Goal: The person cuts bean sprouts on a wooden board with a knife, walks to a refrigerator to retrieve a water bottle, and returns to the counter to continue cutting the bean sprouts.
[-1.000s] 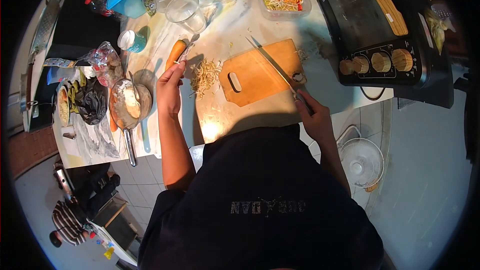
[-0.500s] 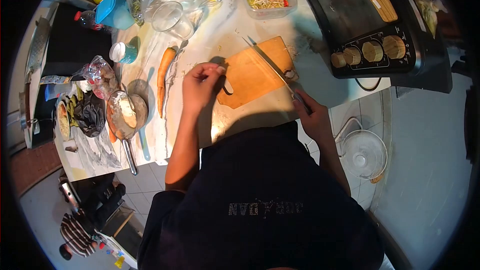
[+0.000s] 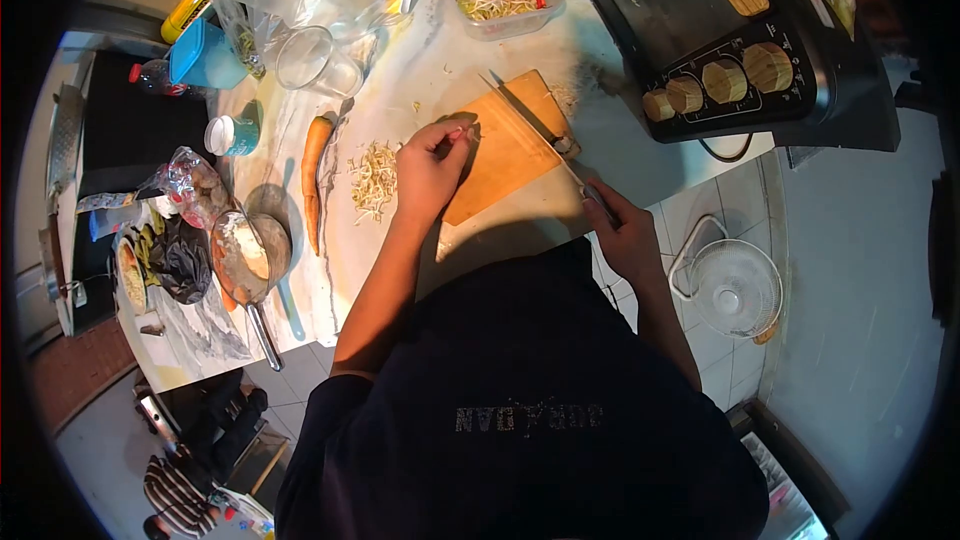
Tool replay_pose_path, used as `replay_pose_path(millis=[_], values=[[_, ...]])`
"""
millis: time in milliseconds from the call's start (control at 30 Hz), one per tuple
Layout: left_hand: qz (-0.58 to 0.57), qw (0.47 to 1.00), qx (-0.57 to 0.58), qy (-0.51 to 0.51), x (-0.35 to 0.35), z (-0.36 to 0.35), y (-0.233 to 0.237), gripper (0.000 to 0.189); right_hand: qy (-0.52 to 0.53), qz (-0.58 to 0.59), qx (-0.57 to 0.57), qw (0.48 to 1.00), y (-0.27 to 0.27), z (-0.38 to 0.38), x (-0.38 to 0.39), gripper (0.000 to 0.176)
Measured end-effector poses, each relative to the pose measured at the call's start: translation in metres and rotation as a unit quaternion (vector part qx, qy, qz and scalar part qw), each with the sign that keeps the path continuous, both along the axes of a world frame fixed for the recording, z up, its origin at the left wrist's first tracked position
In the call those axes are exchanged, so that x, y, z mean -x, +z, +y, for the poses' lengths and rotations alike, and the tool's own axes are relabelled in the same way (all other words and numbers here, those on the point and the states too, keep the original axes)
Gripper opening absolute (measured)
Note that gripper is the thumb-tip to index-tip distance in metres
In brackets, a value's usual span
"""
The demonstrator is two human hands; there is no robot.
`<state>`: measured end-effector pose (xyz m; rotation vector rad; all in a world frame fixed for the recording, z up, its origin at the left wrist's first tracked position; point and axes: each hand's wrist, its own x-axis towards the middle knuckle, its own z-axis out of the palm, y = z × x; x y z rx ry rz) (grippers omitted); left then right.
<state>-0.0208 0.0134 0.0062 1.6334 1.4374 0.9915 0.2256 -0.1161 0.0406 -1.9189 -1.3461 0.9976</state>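
My right hand (image 3: 625,230) is closed around the handle of a knife (image 3: 535,127), whose blade lies slanted over the wooden cutting board (image 3: 490,165). Over the board's left part is my left hand (image 3: 435,162), its thumb and fingertips pinched together; anything between them is too small to make out. A small brownish piece (image 3: 566,146) sits at the board's right edge, beside the blade. Left of my left hand, a loose heap of bean sprouts (image 3: 374,182) lies on the marble surface, with a carrot (image 3: 313,180) further left.
A container of shredded vegetables (image 3: 500,22) stands behind the board. At right is a black oven (image 3: 745,95) with wooden knobs. A clear cup (image 3: 312,65), a white-and-teal jar (image 3: 232,135) and a strainer (image 3: 250,250) stand left. A person in striped clothing (image 3: 180,495) appears lower left.
The heap of sprouts now shows beside my left hand, which has moved right over the board. My right hand still holds the knife. The whole view has shifted slightly.
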Motion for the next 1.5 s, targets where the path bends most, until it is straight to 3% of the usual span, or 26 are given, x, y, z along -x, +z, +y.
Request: replay_pose_path(millis=[133,200,433,500,533,733,833,900,967,1100,1500], values=[[-0.050,0.997,0.052,0.006,-0.003,0.000,0.005,0.015,0.000,0.007,-0.024,1.000,-0.007,-0.001,0.001,0.039],[0.021,0.999,-0.001,-0.031,0.001,0.003,-0.001,0.016,-0.001,0.012,-0.035,0.999,-0.007,-0.001,0.001,0.039],[0.062,0.997,0.037,-0.027,-0.001,0.006,0.012,0.017,-0.010,0.025,-0.002,1.000,-0.002,0.000,0.000,0.040],[0.113,0.987,-0.101,-0.056,0.002,0.008,0.003,0.017,-0.011,0.029,-0.007,1.000,-0.003,0.000,0.000,0.040],[0.113,0.987,-0.100,-0.056,0.002,0.007,0.000,0.017,-0.010,0.027,-0.003,1.000,-0.003,0.000,0.000,0.040],[0.056,0.997,-0.053,-0.024,-0.003,0.003,0.003,0.012,-0.005,0.022,-0.004,1.000,-0.001,0.000,0.001,0.040],[0.076,0.996,0.038,0.022,-0.002,0.002,0.003,0.016,-0.003,0.021,-0.019,1.000,-0.005,0.001,0.001,0.040],[0.135,0.984,-0.119,-0.006,0.003,0.003,-0.005,0.015,-0.002,0.023,-0.025,0.999,-0.004,0.002,0.002,0.040],[0.159,0.979,-0.127,0.015,0.004,0.001,-0.008,0.015,0.008,0.010,0.021,1.000,0.001,0.003,0.002,0.039],[0.230,0.960,-0.144,0.067,0.001,-0.010,-0.010,0.014,0.016,0.025,0.008,1.000,0.001,0.004,0.005,0.039],[0.237,0.956,-0.115,0.131,-0.012,-0.017,-0.018,0.020,0.070,0.008,0.117,0.991,0.016,0.009,0.020,0.044]])
